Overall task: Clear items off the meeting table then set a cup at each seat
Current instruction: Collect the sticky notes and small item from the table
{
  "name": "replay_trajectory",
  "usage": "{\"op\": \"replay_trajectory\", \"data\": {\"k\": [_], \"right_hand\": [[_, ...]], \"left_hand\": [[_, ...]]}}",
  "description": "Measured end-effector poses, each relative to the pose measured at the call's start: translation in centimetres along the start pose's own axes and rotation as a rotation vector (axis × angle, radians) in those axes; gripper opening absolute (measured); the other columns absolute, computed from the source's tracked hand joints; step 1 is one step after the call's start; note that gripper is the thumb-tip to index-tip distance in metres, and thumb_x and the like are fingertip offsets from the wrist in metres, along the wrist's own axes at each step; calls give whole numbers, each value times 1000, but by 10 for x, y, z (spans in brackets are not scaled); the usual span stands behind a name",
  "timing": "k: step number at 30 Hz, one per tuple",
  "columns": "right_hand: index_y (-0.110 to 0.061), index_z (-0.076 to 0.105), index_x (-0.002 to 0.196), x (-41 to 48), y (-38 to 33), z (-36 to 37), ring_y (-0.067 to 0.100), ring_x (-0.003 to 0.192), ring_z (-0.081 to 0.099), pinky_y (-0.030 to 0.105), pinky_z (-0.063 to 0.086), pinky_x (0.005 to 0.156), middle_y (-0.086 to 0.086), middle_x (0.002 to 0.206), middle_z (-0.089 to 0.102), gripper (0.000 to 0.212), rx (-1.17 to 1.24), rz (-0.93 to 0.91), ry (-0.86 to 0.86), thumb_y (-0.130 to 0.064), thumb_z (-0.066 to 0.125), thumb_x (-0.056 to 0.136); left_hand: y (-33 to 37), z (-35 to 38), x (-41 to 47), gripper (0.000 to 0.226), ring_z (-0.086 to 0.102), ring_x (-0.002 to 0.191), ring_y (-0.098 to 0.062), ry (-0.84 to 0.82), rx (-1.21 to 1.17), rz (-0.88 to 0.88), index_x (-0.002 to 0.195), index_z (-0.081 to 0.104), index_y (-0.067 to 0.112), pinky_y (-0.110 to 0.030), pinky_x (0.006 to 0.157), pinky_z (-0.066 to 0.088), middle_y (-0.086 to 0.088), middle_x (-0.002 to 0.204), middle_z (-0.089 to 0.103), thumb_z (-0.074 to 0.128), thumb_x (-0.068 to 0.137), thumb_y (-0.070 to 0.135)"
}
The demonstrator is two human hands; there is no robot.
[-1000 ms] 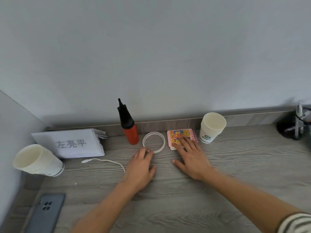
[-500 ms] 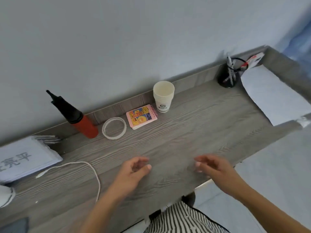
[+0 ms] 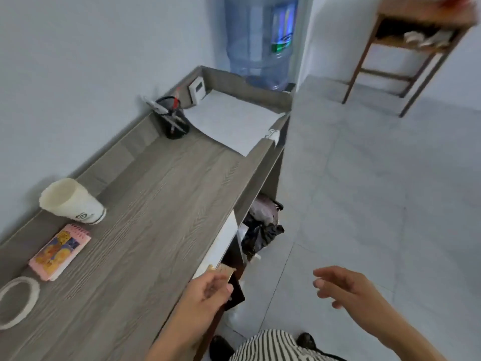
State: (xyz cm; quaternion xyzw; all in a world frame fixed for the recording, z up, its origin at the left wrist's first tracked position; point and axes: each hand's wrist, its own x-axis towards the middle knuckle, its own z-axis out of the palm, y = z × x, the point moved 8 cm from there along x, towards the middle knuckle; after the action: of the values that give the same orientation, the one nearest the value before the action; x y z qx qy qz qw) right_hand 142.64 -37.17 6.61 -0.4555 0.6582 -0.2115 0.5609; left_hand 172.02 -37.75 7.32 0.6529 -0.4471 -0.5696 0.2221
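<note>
Both hands have pulled back from the surface (image 3: 156,204). The left hand (image 3: 208,287) is loosely curled and seemingly empty, the right hand (image 3: 346,287) relaxed and wide. The cup stack (image 3: 70,201), notebook (image 3: 59,252) and tape ring (image 3: 18,300) stay by the wall, so the person is probably turning away.

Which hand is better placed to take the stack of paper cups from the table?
Left. The left hand is by the table edge; the right hand hangs over the floor, farther from the paper cups.

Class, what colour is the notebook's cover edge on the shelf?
Pink, on the notebook, seen in the head view.
</note>
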Motion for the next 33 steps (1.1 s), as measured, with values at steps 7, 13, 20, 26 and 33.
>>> {"op": "replay_trajectory", "data": {"k": [7, 13, 20, 26, 33], "right_hand": [[-27, 70, 100, -12, 67, -158, 10, 81, 71, 28, 53, 70, -4, 87, 76, 11, 139, 76, 262, -25, 66, 90], [-22, 71, 100, 8, 90, -257, 11, 79, 73, 33, 52, 70, -1, 89, 78, 12, 311, 125, 458, -17, 65, 90], [-18, 71, 101, 66, 90, -365, 19, 83, 73, 36, 53, 73, 6, 92, 77, 13, 410, 190, 628, -13, 63, 92], [-18, 71, 102, 93, 65, -465, 16, 82, 74, 37, 53, 75, 0, 90, 79, 14, 511, 192, 801, -13, 61, 92], [-16, 71, 103, 132, 95, -559, 17, 82, 74, 38, 54, 75, 2, 90, 79, 15, 659, 252, 943, -13, 61, 92]], "left_hand": [[88, 138, 61, 26, 63, 101, -7, -275, 303, 78, 115, 61, 37, -21, 90, 50, 2, 107, 68, 65, 89, 37], [163, 189, 133, 20, 70, 92, -9, -316, 231, 58, 109, 65, 35, -29, 88, 53, 3, 96, 75, 65, 90, 28], [252, 237, 276, 18, 72, 87, -14, -271, 244, 90, 109, 67, 23, -33, 80, 56, -2, 93, 77, 63, 91, 22], [381, 322, 376, 19, 72, 86, -16, -400, 295, 195, 109, 67, 21, -38, 81, 56, -4, 93, 76, 63, 91, 24], [488, 456, 460, 13, 72, 81, -15, -543, 366, 289, 104, 68, 20, -28, 71, 53, -6, 90, 75, 62, 92, 20]]}}
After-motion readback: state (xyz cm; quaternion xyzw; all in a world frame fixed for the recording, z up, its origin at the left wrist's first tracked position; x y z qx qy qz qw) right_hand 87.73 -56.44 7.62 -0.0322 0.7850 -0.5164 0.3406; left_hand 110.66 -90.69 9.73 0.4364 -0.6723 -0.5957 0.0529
